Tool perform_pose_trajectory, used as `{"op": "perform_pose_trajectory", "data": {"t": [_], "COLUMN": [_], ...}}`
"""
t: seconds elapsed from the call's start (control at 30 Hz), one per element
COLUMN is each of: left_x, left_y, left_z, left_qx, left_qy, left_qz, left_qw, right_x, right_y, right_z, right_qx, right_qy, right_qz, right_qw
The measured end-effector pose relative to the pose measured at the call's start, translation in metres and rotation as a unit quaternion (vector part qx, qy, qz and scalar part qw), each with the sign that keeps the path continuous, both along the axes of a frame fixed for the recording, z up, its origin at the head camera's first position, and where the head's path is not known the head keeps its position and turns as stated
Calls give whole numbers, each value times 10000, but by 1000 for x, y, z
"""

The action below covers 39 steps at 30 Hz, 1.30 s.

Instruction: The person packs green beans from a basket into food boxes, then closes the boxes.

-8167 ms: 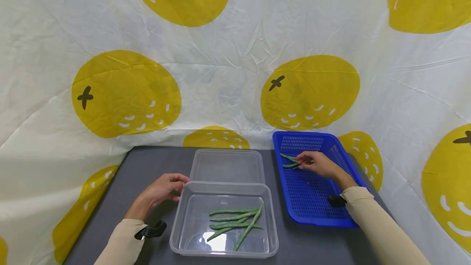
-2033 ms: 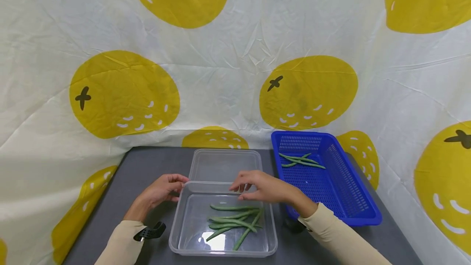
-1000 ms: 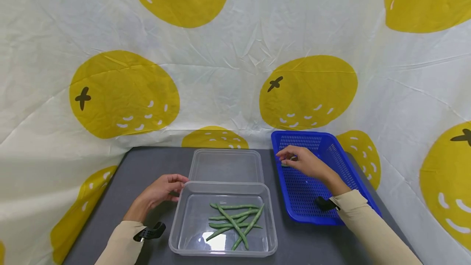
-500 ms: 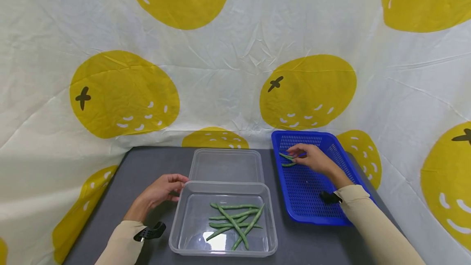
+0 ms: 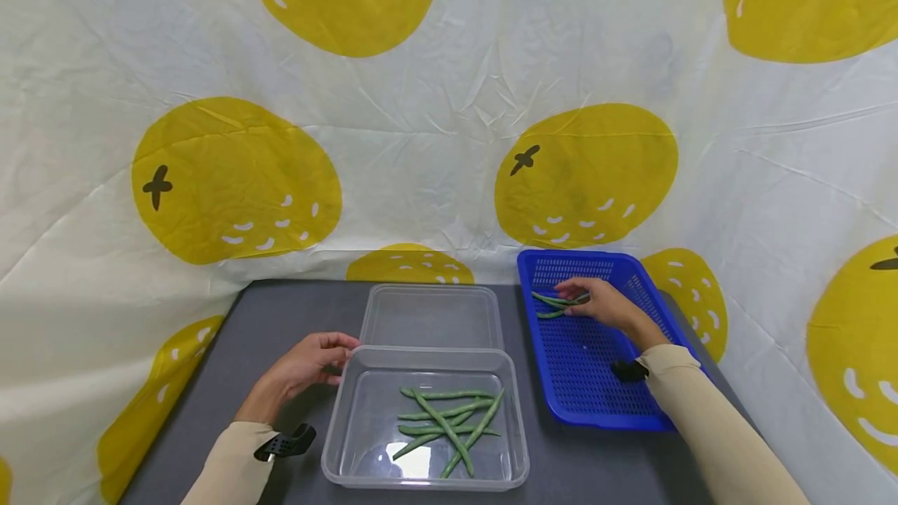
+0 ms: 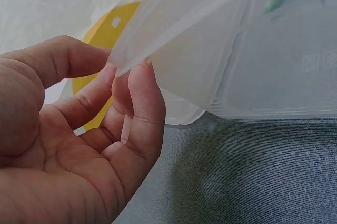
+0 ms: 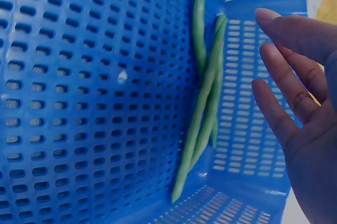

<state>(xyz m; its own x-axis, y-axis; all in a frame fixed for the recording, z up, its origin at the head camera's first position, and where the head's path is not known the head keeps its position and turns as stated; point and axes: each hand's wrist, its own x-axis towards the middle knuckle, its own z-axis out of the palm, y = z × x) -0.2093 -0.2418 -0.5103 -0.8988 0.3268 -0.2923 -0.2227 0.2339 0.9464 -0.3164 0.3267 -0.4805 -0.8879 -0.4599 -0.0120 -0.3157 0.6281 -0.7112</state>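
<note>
Left hand: at the 10 o'clock corner of the clear box, you pinch the rim between your fingertips. A light pinch should be enough to steady it; squeezing hard could flex the thin plastic.
Clear box: close to you at 6 o'clock, flat on the grey table. Avoid dragging it with that pinched corner.
Boxed beans: several lie crisscrossed on the box floor, around the middle and over toward 4 o'clock. A jolt could roll the crossed ones, so brace gently.
Lid: flat, just past the box at 12 o'clock. Leave it alone.
Blue basket: at 2 o'clock from the box. Its slotted floor may catch a bean tip, so lift rather than scrape.
Loose beans: at least three, overlapping on the basket floor near its 11 o'clock corner. The step looks like picking one out; choose the long one lying uppermost and take it near its middle, so it balances.
Right hand: inside the basket at the beans' 3 o'clock, fingers loosely spread, gripping nothing in the right wrist view. Lower thumb and fingertips either side of one bean before you close.
</note>
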Motion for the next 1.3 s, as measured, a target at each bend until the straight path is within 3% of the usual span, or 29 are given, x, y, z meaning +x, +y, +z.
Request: {"op": "perform_pose_trajectory", "data": {"t": [0.33, 0.5, 0.77, 1.07, 1.3], "left_x": [2, 2, 3, 3, 2], "left_y": [1, 1, 0, 0, 1], "left_z": [0, 0, -2, 1, 3], "left_qx": [59, 54, 31, 44, 65], "left_qy": [6, 2, -18, 4, -5], "left_qz": [-8, -17, 36, 34, 65], "left_qw": [10000, 10000, 10000, 10000, 10000], "right_x": [-4, -2, 0, 2, 0], "right_y": [7, 11, 17, 17, 20], "right_z": [-17, -22, -26, -28, -37], "right_qx": [524, 493, 645, 590, 1110], "right_qy": [-66, -254, -91, -274, 14], "right_qz": [-81, -23, -361, -74, 29], "right_qw": [9986, 9985, 9972, 9979, 9938]}}
